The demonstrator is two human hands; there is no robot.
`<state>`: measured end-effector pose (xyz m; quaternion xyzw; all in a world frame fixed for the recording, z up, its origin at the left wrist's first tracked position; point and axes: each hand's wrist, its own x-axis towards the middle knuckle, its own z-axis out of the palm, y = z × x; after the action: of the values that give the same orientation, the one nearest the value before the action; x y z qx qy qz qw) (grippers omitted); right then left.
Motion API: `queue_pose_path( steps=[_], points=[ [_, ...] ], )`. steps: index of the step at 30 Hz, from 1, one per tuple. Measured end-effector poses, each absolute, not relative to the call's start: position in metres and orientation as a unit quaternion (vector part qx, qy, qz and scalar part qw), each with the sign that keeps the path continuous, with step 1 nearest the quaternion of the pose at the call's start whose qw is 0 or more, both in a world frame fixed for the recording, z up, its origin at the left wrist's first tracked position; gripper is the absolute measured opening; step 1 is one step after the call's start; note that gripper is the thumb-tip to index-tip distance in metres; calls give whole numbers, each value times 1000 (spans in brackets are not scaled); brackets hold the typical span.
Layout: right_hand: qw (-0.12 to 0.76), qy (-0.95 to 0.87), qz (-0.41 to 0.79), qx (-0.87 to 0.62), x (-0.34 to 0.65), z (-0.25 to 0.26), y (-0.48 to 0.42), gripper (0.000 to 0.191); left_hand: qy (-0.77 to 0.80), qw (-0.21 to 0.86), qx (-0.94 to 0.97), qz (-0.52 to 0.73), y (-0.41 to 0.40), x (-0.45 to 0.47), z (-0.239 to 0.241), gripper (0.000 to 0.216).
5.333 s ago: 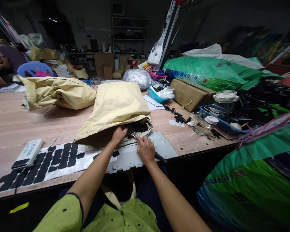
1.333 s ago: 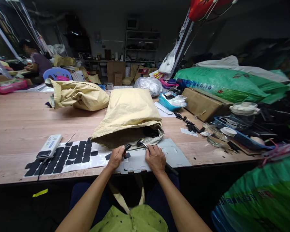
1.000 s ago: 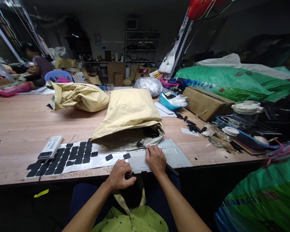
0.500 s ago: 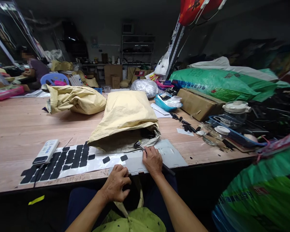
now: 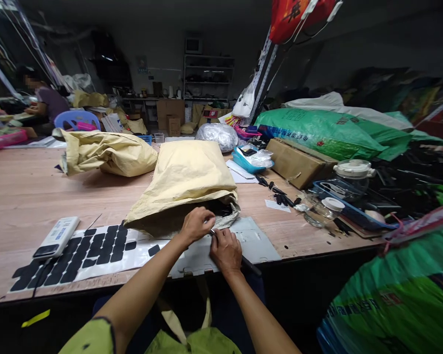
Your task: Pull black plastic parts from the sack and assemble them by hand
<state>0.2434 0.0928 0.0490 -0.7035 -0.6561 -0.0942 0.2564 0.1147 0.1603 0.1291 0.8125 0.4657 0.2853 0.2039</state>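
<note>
My right hand (image 5: 226, 250) is wrapped around a black rod with a shiny metal neck (image 5: 213, 232). Its dark lower end sticks out below the hand, past the table edge. My left hand (image 5: 198, 225) is closed at the rod's upper end and hides the black knob there. Both hands are over a grey-white board (image 5: 256, 241) at the table's front edge. Just behind them lies a large yellowish paper sack (image 5: 194, 172), its mouth facing me, with dark items inside. On the left, a white sheet (image 5: 133, 256) carries rows of black rounded-square stickers.
A white device (image 5: 57, 237) with a cable rests on the sticker sheet beside a thin pointed tool. Another sack (image 5: 110, 152) lies behind. Rightward are black parts (image 5: 280, 194), a cardboard box (image 5: 299, 162), clear jars (image 5: 323, 211) and green sacks (image 5: 317, 128). A person sits far left.
My left hand has risen from the table's front edge to the upper end of the rod, covering its black knob. My right hand still grips the rod. The view has shifted slightly.
</note>
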Motion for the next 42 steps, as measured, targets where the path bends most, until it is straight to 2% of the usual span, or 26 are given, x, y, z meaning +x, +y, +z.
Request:
queue_pose_path(
  steps=[4, 10, 16, 22, 28, 32, 35, 40, 42],
  points=[
    [253, -654, -94, -706, 243, 48, 93, 22, 513, 277, 795, 170, 217, 153, 124, 26],
    [259, -651, -93, -707, 244, 46, 94, 23, 541, 314, 770, 125, 242, 172, 97, 36],
    [258, -651, -86, -708, 243, 48, 93, 22, 539, 319, 760, 174, 219, 144, 114, 31],
    [256, -653, -76, -708, 243, 52, 92, 21, 520, 245, 763, 294, 150, 68, 111, 16],
    [247, -650, -76, -715, 244, 50, 92, 23, 560, 217, 757, 256, 111, 39, 75, 18],
    [251, -656, -57, -710, 248, 50, 94, 25, 555, 239, 756, 253, 113, 39, 71, 21],
    [283, -655, -25, -700, 251, 54, 95, 26, 568, 251, 744, 245, 115, 40, 75, 21],
    [407, -650, 51, -640, 243, 70, 77, 32, 588, 276, 720, 242, 114, 42, 76, 21],
    [429, -672, 97, -596, 235, 74, 65, 34, 595, 288, 709, 245, 115, 42, 75, 22]
  ],
)
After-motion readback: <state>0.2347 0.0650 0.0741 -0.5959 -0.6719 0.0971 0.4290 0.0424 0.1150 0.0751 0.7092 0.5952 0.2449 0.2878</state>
